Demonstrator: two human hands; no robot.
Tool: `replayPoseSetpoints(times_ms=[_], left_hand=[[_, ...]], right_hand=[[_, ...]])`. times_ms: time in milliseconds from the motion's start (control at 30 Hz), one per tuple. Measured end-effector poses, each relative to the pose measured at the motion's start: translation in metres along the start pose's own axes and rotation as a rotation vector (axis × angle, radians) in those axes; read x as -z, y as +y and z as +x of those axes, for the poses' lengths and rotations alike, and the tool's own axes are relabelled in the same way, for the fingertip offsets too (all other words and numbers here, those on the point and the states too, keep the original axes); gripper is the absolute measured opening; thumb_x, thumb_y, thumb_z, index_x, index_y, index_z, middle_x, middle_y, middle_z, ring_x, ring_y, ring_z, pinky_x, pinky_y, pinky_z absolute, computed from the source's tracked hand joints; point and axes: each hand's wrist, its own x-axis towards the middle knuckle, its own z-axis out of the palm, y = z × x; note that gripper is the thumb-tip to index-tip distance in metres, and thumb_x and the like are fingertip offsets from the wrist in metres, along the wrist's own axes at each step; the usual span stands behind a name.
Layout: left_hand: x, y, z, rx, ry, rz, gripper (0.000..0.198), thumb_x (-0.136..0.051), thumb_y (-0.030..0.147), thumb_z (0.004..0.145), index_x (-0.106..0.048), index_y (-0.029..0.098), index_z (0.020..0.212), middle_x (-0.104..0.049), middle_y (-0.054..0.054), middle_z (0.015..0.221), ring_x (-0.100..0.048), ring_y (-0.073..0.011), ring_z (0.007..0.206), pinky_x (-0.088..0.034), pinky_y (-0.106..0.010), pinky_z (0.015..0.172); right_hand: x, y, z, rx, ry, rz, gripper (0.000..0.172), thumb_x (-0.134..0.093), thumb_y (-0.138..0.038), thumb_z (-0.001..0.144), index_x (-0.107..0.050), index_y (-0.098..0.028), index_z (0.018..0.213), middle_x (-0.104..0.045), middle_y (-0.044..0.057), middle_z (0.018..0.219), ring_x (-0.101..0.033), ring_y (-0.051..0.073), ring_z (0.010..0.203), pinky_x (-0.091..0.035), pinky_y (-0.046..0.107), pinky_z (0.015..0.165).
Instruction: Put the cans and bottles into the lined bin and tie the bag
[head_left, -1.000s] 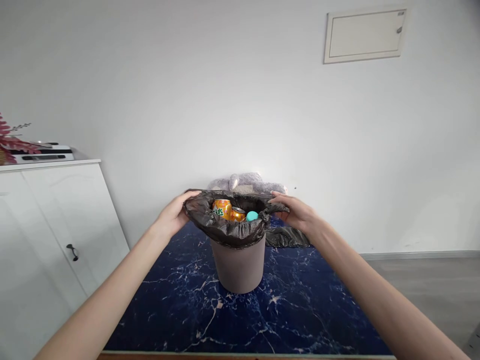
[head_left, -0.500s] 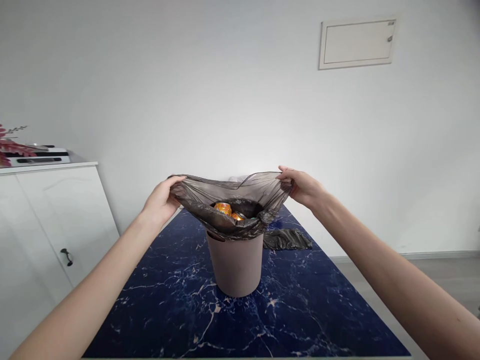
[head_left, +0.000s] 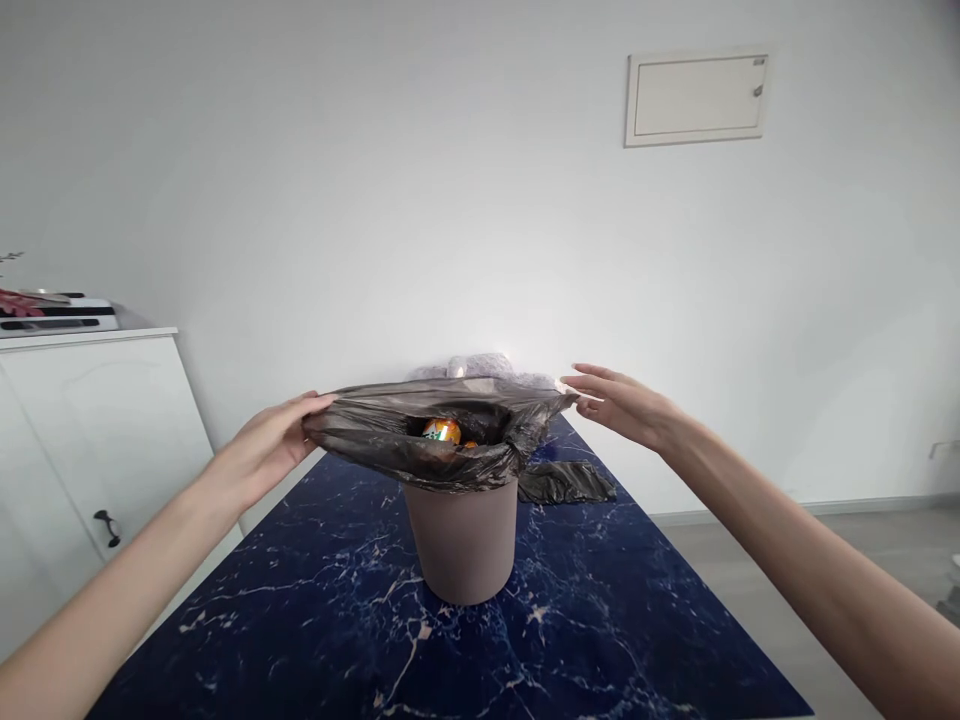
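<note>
A grey-brown bin (head_left: 463,545) stands on the blue marbled table (head_left: 600,610). Its dark translucent bag (head_left: 390,455) lines the bin and spreads out over the rim. Inside the bag lies an orange can (head_left: 442,432), with a bit of another orange item beside it. My left hand (head_left: 289,425) pinches the bag's left edge between thumb and fingers. At the bag's right corner, my right hand (head_left: 611,400) has its fingers apart, with the fingertips by the edge of the plastic.
Right of the bin lies a folded black bag (head_left: 568,482). Fluffy pale grey items (head_left: 480,366) sit behind the bin against the wall. At the left stands a white cabinet (head_left: 112,420) with a black-and-white device (head_left: 60,315) on top.
My right hand has loosened its hold on the bag and spread its fingers. My left hand has moved left and down with its edge. The bag's raised back edge has sunk, showing the fluffy items.
</note>
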Motion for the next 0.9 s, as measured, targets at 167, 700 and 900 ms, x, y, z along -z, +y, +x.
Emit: replayPoseSetpoints(times_ms=[167,700,900], left_hand=[[0.025,-0.008,-0.021,0.088,-0.11,0.074,0.025,-0.096,0.036,0.073,-0.082,0.022,0.088,-0.077,-0.011,0.105,-0.074,-0.0242,0.093,-0.068,-0.028,0.075],[-0.014,0.031,-0.057,0.294,0.068,0.123,0.053,-0.093,0.014,0.067,-0.078,0.022,0.117,-0.078,-0.009,0.109,-0.077,-0.0185,0.082,-0.057,-0.016,0.052],[-0.04,0.045,-0.046,0.233,0.285,-0.351,0.02,-0.065,-0.007,0.081,-0.069,0.012,0.084,-0.065,-0.002,0.074,-0.051,-0.0037,0.042,-0.033,-0.014,0.03]], right_hand=[[-0.001,0.01,-0.012,-0.117,-0.088,-0.261,0.091,-0.095,-0.039,0.079,-0.045,-0.024,0.154,-0.064,0.017,0.137,-0.069,0.023,0.102,-0.062,0.028,0.068],[-0.009,0.0,0.007,-0.165,-0.291,-0.199,0.041,-0.084,-0.018,0.083,-0.074,-0.015,0.123,-0.047,-0.005,0.071,-0.028,0.007,0.055,-0.031,0.021,0.046],[-0.005,-0.007,0.013,-0.063,-0.199,-0.017,0.042,-0.086,-0.014,0.077,-0.075,-0.012,0.117,-0.037,-0.008,0.065,-0.021,0.008,0.056,-0.024,0.02,0.043]])
